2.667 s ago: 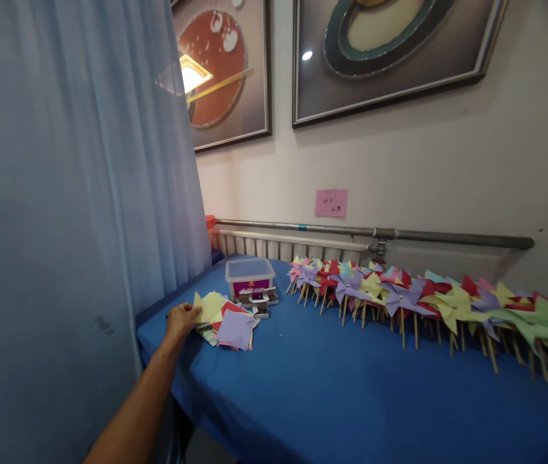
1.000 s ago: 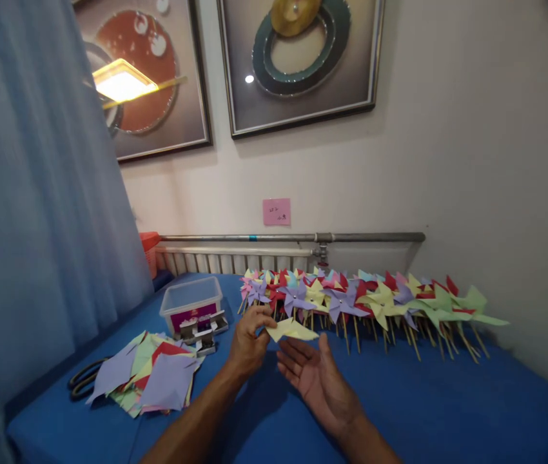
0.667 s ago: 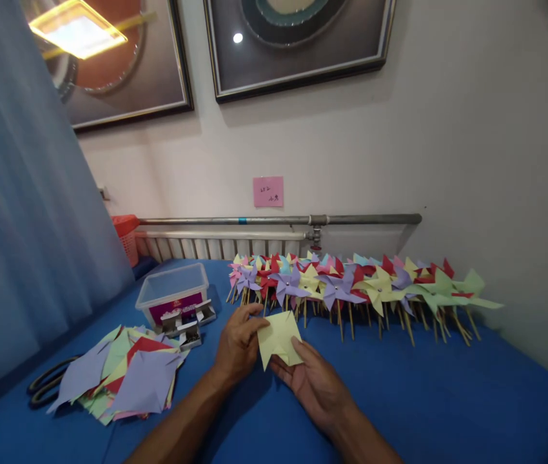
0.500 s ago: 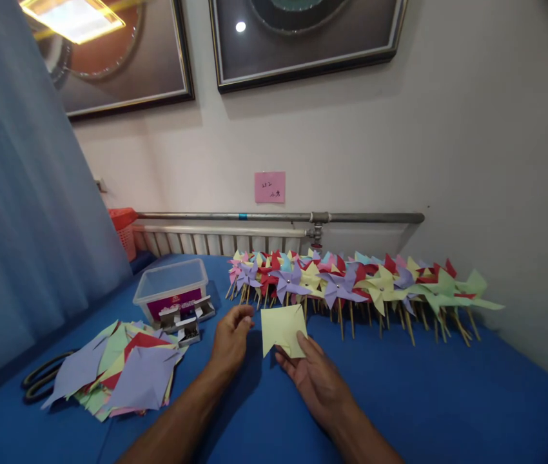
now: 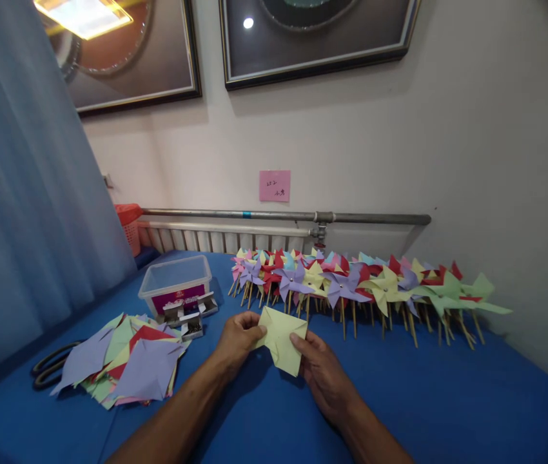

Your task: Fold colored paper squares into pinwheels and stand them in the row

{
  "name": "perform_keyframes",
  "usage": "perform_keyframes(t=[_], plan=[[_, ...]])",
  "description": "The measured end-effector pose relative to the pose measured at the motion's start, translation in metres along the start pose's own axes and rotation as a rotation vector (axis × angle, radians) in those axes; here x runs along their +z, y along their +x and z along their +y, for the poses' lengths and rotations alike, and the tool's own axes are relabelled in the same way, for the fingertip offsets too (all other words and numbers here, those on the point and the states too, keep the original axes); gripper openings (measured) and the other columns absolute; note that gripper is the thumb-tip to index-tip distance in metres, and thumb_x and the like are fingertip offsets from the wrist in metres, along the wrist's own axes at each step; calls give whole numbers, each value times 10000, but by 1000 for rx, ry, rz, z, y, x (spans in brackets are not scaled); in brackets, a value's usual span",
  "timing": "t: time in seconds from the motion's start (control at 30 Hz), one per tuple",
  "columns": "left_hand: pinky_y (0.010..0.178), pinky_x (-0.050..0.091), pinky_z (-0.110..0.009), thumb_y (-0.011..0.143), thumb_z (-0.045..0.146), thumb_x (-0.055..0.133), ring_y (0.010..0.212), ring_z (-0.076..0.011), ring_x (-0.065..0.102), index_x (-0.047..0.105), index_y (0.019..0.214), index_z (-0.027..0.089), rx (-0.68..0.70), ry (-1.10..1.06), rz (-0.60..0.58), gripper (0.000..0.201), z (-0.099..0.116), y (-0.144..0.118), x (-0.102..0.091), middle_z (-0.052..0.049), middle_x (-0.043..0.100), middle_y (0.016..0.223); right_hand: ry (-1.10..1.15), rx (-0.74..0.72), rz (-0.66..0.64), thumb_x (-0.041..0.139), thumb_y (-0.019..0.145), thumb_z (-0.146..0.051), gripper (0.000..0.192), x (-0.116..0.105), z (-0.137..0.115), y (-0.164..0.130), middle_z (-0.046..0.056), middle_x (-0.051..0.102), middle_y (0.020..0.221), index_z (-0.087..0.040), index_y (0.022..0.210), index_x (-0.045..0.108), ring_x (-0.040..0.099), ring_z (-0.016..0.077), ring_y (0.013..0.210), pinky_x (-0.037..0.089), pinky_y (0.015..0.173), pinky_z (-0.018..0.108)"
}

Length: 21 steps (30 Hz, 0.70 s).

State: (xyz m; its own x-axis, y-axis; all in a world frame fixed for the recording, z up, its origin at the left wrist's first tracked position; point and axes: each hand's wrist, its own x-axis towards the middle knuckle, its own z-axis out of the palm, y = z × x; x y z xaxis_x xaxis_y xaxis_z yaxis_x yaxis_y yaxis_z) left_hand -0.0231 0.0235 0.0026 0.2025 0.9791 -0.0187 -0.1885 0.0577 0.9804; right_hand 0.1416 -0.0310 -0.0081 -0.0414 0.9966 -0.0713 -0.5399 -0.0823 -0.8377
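Okay, so the left hand (image 5: 238, 340) was off the yellow paper (image 5: 280, 336) a moment ago; now it's pinching one edge while the right hand (image 5: 326, 372) grips the opposite side (probably steadier to work). Paper's right of the plastic tub (image 5: 175, 298), nearer the camera.

bare forearms (image 5: 177, 406), two bare hands (image 5: 325, 370)
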Motion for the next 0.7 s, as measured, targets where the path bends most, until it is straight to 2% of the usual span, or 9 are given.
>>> perform_keyframes(t=[0.27, 0.4, 0.53, 0.6, 0.7], plan=[[530, 387, -219, 541, 346, 870, 513, -95, 532, 690, 709, 137, 37, 2, -37, 322, 0, -2, 3, -5, 652, 610, -30, 32, 1, 865, 730, -404, 446, 5, 7, -3, 92, 807, 923, -144, 1072, 747, 736, 220, 775, 542, 729, 317], [523, 370, -216, 554, 366, 871, 502, -86, 504, 673, 683, 140, 76, 53, -51, 326, 0, 0, -1, 9, 622, 584, -102, 13, 10, 860, 728, -438, 454, -2, 6, 0, 103, 807, 936, -130, 1047, 761, 740, 234, 789, 552, 750, 337], [538, 379, -223, 572, 394, 852, 516, -93, 506, 669, 687, 135, 105, 83, -64, 337, -7, 4, -1, 4, 614, 593, -187, -46, 86, 892, 669, -426, 496, -10, 16, 7, 89, 815, 952, -140, 1054, 768, 754, 263, 841, 574, 802, 367], [574, 410, -238, 589, 390, 829, 558, -114, 542, 682, 745, 134, 133, 112, -23, 334, -10, 5, -1, -11, 640, 642, -200, -76, 121, 888, 660, -436, 499, -13, 22, 12, 80, 818, 933, -147, 1048, 768, 760, 276, 850, 582, 815, 378], [638, 432, -261, 697, 354, 741, 641, -147, 580, 693, 875, 149, 251, 294, 160, 275, -9, 1, 0, -16, 658, 714, -167, -119, 210, 875, 652, -459, 476, -18, 30, 18, 72, 819, 883, -163, 1009, 767, 767, 286, 811, 595, 779, 382]])
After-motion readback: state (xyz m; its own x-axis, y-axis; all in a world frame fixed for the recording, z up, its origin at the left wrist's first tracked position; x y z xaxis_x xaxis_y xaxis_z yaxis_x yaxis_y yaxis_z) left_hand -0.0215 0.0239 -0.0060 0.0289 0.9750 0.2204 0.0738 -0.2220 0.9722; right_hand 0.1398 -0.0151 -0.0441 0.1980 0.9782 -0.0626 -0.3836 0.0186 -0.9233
